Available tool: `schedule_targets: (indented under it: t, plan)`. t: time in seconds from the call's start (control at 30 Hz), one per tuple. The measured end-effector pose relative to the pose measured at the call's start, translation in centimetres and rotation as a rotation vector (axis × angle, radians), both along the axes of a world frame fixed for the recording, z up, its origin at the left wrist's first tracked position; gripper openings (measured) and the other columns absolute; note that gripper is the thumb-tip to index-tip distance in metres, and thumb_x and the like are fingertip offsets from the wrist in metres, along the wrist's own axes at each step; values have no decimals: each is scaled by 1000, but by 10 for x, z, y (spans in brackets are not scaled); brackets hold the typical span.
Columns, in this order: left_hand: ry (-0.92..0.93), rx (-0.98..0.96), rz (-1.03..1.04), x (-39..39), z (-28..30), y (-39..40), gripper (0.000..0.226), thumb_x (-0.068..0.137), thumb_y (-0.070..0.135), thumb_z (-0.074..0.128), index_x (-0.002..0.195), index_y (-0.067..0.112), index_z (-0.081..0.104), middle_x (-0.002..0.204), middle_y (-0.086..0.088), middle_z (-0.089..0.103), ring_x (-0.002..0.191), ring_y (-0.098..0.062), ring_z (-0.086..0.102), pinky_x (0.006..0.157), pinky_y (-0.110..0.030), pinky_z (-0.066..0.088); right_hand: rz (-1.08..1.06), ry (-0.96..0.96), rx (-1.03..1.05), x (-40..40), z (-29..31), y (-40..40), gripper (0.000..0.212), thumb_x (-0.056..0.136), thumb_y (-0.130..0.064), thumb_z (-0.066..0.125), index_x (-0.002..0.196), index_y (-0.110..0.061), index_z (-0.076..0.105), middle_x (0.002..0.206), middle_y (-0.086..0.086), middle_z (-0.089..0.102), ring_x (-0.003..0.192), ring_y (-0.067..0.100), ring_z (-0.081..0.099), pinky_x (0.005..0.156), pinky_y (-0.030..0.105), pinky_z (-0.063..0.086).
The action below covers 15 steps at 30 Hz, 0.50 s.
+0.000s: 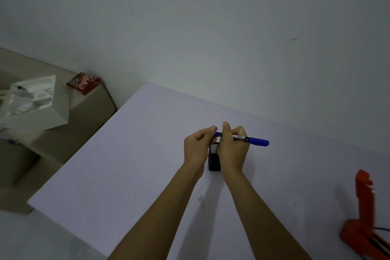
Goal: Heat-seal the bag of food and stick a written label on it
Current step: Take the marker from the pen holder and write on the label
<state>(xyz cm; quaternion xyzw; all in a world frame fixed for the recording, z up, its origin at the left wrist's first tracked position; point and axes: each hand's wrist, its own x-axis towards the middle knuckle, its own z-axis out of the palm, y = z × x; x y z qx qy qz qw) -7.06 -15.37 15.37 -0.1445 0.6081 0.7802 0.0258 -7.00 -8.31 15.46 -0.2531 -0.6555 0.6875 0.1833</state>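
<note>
Both hands meet at frame centre above the lilac table (pixel 126 154). The right hand (pixel 233 148) curls round the barrel of a blue marker (pixel 253 139), held level; the left hand (pixel 198 145) pinches its left end. Nearest, at the lower right edge, an orange-red heat sealer (pixel 363 213) stands with its arm raised. A small white label (pixel 202 202) lies between the forearms, its print too small to read. A black mesh pen holder (pixel 214 161) sits under the hands, mostly hidden by them. The marker's white band carries unreadable writing. Farther, at upper left, a white box (pixel 42 107) and a red snack bag (pixel 83 82) with illegible white script rest on a beige cabinet (pixel 88 116).
</note>
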Motion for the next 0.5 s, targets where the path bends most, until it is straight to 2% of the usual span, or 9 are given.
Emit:
schedule_targets:
  t: [0.1, 0.17, 0.23, 0.33, 0.4, 0.5]
  plan:
    - [3, -10, -8, -1, -3, 0, 10, 89, 25, 64, 91, 19, 73, 87, 0, 73, 85, -12, 68, 80, -22, 54, 6, 9, 15, 0, -2, -3, 32, 93, -29, 60, 67, -18, 43, 57, 1, 53, 48, 13, 51, 50, 30, 47]
    - [27, -61, -52, -3, -7, -6, 15, 91, 25, 62, 98, 17, 72, 92, -2, 73, 87, -13, 69, 79, -19, 55, 89, 10, 24, -1, -4, 2, 31, 91, -31, 62, 69, -16, 45, 56, 0, 53, 48, 12, 50, 47, 28, 46]
    - [56, -189, -145, -6, -14, -12, 22, 94, 27, 57, 109, 16, 68, 101, -2, 73, 93, -13, 68, 77, -17, 54, 194, -28, 55, -4, -10, 12, 30, 87, -35, 67, 74, -14, 51, 58, 2, 57, 49, 13, 52, 45, 27, 46]
    - [34, -500, -237, -7, -33, -17, 35, 95, 30, 54, 127, 16, 56, 117, 1, 65, 101, -11, 62, 87, -24, 49, 263, -185, 169, -10, -30, 35, 24, 82, -33, 73, 82, -14, 59, 71, 6, 66, 60, 17, 63, 48, 30, 54]
    - [18, -641, -224, -5, -46, -20, 32, 95, 26, 54, 124, 14, 58, 118, 1, 64, 96, -8, 58, 82, -20, 43, 302, -291, 223, -15, -45, 50, 19, 85, -28, 70, 88, -10, 63, 76, 8, 69, 63, 18, 66, 50, 26, 56]
    - [-11, -760, -276, -1, -72, -23, 27, 95, 23, 54, 118, 12, 63, 117, -3, 66, 90, -9, 57, 79, -19, 42, 353, -404, 295, -23, -66, 65, 24, 91, -26, 58, 84, -6, 69, 74, 13, 71, 56, 19, 63, 59, 35, 61]
